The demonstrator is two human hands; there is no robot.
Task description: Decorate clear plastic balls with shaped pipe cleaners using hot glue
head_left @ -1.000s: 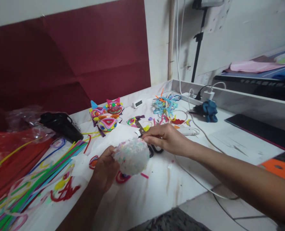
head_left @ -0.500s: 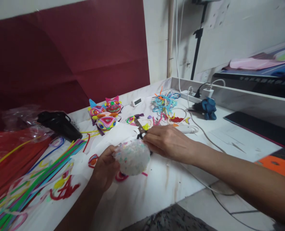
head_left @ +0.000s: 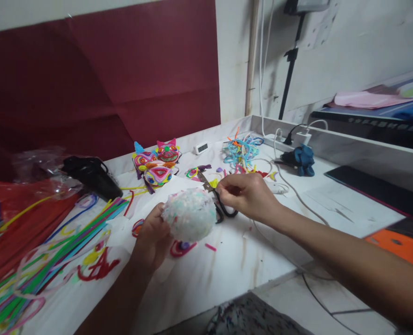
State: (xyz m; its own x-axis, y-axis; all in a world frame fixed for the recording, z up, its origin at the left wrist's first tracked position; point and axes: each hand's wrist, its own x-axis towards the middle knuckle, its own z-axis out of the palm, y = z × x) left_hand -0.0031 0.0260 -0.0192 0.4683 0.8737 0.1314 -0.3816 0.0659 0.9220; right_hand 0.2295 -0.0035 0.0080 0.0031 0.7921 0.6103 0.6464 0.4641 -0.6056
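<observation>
My left hand [head_left: 153, 237] grips the edge of a white ball-like bundle with coloured flecks [head_left: 190, 214], held above the table. My right hand [head_left: 243, 193] is raised just right of it, thumb and fingers pinched together; whatever may be between them is too small to make out. Beneath that hand lie scissors with black handles [head_left: 223, 209], their blades pointing away to the left. A pink and red looped piece with a purple spot [head_left: 183, 248] lies below the bundle. Behind it sit several colourful animal-face ornaments [head_left: 159, 174].
Bundled pipe cleaners [head_left: 77, 242] and a black glue-gun-like tool [head_left: 92, 177] occupy the left. Tangled blue pipe cleaners [head_left: 241, 151] and a small white digital display [head_left: 202, 148] lie at the back. A white cable [head_left: 302, 204] crosses the right side, near a dark flat panel [head_left: 370, 188].
My right hand has lifted and shifted slightly right, exposing the scissors' handles. The white bundle has turned and risen a little in my left hand. The view has shifted slightly.
</observation>
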